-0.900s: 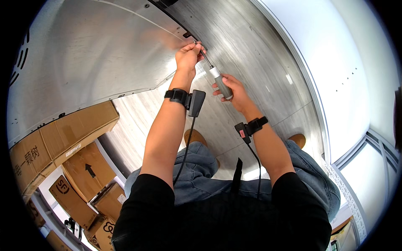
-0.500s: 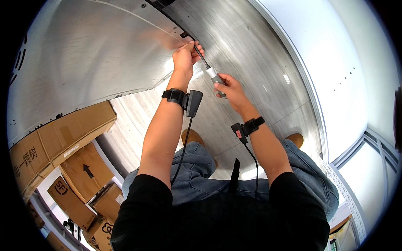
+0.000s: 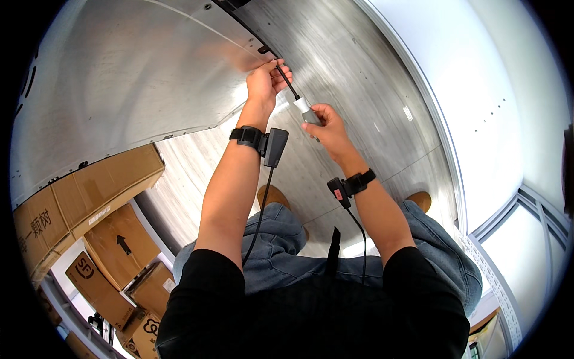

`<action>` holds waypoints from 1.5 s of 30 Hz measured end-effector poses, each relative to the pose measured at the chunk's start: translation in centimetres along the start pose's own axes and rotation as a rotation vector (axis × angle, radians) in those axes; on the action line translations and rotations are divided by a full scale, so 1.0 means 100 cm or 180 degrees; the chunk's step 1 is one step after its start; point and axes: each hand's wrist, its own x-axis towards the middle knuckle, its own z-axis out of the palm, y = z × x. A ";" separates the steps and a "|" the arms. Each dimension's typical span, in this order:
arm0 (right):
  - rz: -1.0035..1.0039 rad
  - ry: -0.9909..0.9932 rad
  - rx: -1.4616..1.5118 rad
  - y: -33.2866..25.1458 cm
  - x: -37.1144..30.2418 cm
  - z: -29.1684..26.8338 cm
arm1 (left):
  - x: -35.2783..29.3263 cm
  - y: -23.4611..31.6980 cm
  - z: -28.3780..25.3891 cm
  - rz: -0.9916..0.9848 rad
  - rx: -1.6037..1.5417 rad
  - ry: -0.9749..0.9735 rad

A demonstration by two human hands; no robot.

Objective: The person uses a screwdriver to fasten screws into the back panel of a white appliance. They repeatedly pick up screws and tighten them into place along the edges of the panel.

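The right hand (image 3: 323,122) has its fingers curled tight around the grey and white handle of a screwdriver (image 3: 299,102). The tool's long axis slants up and to the left, its thin dark shaft pointing at a small black fitting (image 3: 263,49) on the metal panel (image 3: 137,72). The left hand (image 3: 267,81) pinches the shaft near its tip, fingers closed together. Cardboard boxes (image 3: 89,197) lie to the lower left.

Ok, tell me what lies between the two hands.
Head view: only the screwdriver's dark shaft spans from the left hand to the right hand, which grips its handle.
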 end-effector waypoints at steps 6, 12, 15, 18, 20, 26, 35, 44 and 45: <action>0.0143 0.0011 0.0325 0.004 -0.005 -0.004 | -0.007 -0.005 0.004 0.0026 0.0123 0.0049; 0.0246 0.0336 0.0789 -0.003 -0.017 -0.037 | -0.008 -0.017 0.044 0.0012 -0.0018 -0.0401; 0.0116 0.0521 0.1099 -0.005 -0.041 -0.063 | -0.012 -0.029 0.074 -0.0144 0.0040 -0.0886; -0.0087 0.0698 0.1248 -0.017 -0.067 -0.097 | -0.024 -0.037 0.115 -0.0165 0.0098 -0.1473; -0.0194 0.0809 0.1511 -0.016 -0.089 -0.113 | -0.038 -0.046 0.136 -0.0232 0.0212 -0.1795; -0.0445 0.1212 0.1893 0.000 -0.147 -0.135 | -0.059 -0.078 0.184 -0.0763 0.0682 -0.2414; -0.1095 0.1548 0.2340 0.032 -0.166 -0.197 | -0.074 -0.118 0.293 0.0432 0.2161 -0.2645; -0.1431 0.1814 0.2771 0.039 -0.182 -0.213 | -0.088 -0.180 0.328 0.2934 0.3247 -0.2833; -0.1446 0.1818 0.2800 0.040 -0.183 -0.214 | -0.087 -0.184 0.330 0.3352 0.3331 -0.2834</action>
